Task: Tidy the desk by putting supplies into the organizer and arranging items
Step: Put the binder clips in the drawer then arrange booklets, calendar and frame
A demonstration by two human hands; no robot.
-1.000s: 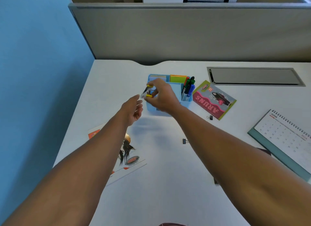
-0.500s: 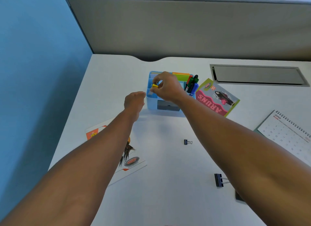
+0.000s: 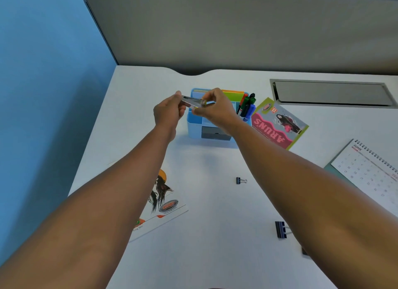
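Both hands are raised above the white table (image 3: 215,235), at 12 o'clock from the person. The left hand (image 3: 169,114) and the right hand (image 3: 217,112) hold together a small clear plastic box (image 3: 192,101), each grip pinching one end of it; what is inside is too blurred to tell. The box is in the air, just above the left part of the light blue plastic desk organizer (image 3: 193,127), which stands on the table and holds coloured markers (image 3: 247,105) at its right side. At 4 o'clock from the organizer a small black binder clip (image 3: 240,180) lies on the table, and a larger black binder clip (image 3: 281,229) lies nearer, beside the right forearm.
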